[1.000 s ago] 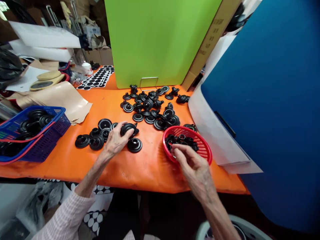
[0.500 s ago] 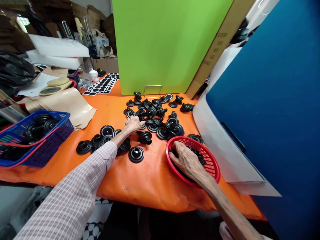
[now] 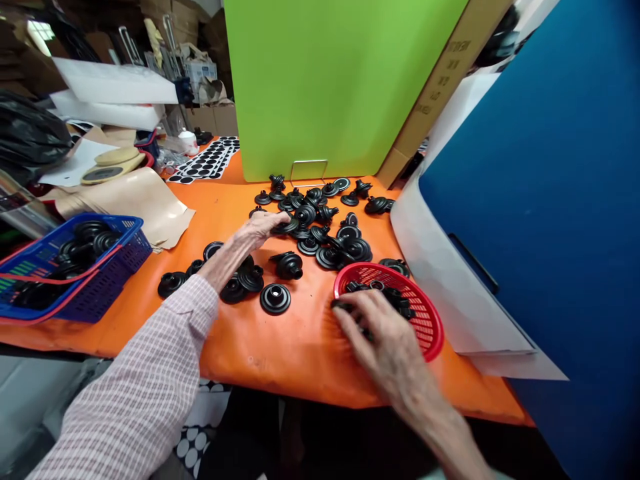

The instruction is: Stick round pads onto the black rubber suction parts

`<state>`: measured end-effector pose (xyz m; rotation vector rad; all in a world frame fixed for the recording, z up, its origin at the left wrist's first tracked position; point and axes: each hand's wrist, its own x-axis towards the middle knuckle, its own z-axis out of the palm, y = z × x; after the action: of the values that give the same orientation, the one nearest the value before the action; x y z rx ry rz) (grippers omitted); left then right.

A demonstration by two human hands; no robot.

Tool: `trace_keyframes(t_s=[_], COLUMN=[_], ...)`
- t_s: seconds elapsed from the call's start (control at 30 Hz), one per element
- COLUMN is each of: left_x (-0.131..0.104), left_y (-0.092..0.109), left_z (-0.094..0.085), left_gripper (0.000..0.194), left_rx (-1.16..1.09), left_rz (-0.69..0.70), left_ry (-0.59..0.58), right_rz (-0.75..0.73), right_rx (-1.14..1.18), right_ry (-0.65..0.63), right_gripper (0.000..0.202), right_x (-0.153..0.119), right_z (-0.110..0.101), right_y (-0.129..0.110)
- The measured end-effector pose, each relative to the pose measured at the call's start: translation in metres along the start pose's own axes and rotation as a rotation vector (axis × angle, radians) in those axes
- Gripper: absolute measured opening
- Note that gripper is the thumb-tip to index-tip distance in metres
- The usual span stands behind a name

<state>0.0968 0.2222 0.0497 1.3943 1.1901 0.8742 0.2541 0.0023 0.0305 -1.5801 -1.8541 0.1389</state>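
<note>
An orange-covered surface (image 3: 310, 360) carries the work, which I judge to be partway along. My right hand (image 3: 387, 327) pinches a small black piece (image 3: 341, 305) over the near-left rim of a round red plastic basket (image 3: 437, 333), where more small black parts (image 3: 400, 303) remain. My left hand (image 3: 265, 227) touches a black ridged disc (image 3: 286, 225) at the far heap's left edge; I cannot tell whether it grips. Many discs (image 3: 330, 250) still lie loose; a blue plastic basket (image 3: 115, 280), far left, already holds black pieces (image 3: 93, 240).

The bare left hand (image 3: 263, 228) is stretched forward on an extended arm. The bare right hand (image 3: 397, 340) pinches, fingers (image 3: 377, 307) curled toward its thumb.
</note>
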Motion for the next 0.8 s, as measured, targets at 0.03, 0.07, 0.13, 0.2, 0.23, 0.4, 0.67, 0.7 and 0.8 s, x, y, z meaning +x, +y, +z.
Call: trace_keyframes(t_s=[0.03,0.07,0.13,0.2,0.23,0.4,0.67,0.7,0.8], left_x=[-0.012,-0.027,-0.064,-0.105,-0.125,-0.19,-0.21,-0.212,-0.214], left_y=[0.005,0.009,0.01,0.002,-0.005,-0.043,-0.067,-0.068,-0.068], left_z=[-0.003,-0.007,-0.012,-0.015,-0.016,-0.011,0.008,0.011,0.016], left_gripper=[0.01,0.012,0.015,0.015,0.015,0.021,0.026,0.028,0.038], left_rx=[-0.073,-0.145,-0.364,-0.571,-0.633,-0.83,-0.883,-0.864,-0.784], left_rz=[-0.018,-0.047,-0.16,-0.319,-0.379,-0.538,-0.469,-0.444,-0.367], left_ry=[-0.022,-0.044,-0.093,-0.148,-0.171,-0.181,-0.164,-0.153,-0.1], right_rz=[-0.011,-0.018,-0.004,0.026,0.036,0.045,0.227,0.224,0.186], right_rx=[0.04,0.046,-0.02,-0.087,-0.096,0.025,0.285,0.294,0.298], right_ry=[-0.012,-0.031,-0.059,-0.102,-0.133,-0.23,-0.009,0.005,0.037], right_gripper=[0.017,0.018,0.026,0.031,0.031,0.023,0.022,0.021,0.022], right_x=[-0.009,-0.018,-0.035,-0.048,-0.051,-0.053,-0.052,-0.051,-0.048], right_z=[0.011,0.023,0.048,0.065,0.07,0.065,0.038,0.036,0.034], right_y=[-0.008,-0.014,-0.019,-0.017,-0.015,-0.009,-0.037,-0.041,-0.05])
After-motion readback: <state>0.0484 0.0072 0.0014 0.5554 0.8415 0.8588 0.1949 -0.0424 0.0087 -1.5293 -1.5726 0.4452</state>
